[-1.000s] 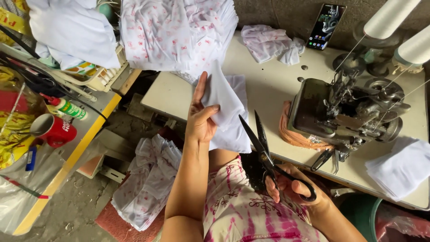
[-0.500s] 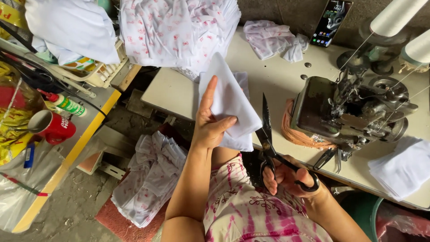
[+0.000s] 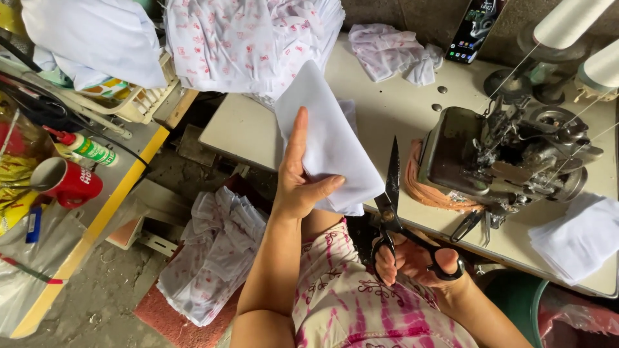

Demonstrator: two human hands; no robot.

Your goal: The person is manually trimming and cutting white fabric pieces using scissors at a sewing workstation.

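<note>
While the left hand pinches a white fabric piece between thumb and flat fingers, the right hand grips black scissors, blades shut, just beside the cloth.

Left of the sewing machine: a green-labelled bottle and a red mug. Right-hand fingers are partly hidden in the handles.

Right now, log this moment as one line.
left hand: holds white fabric piece | right hand: grips black scissors, blades shut, beside fabric | sewing machine: right
</note>
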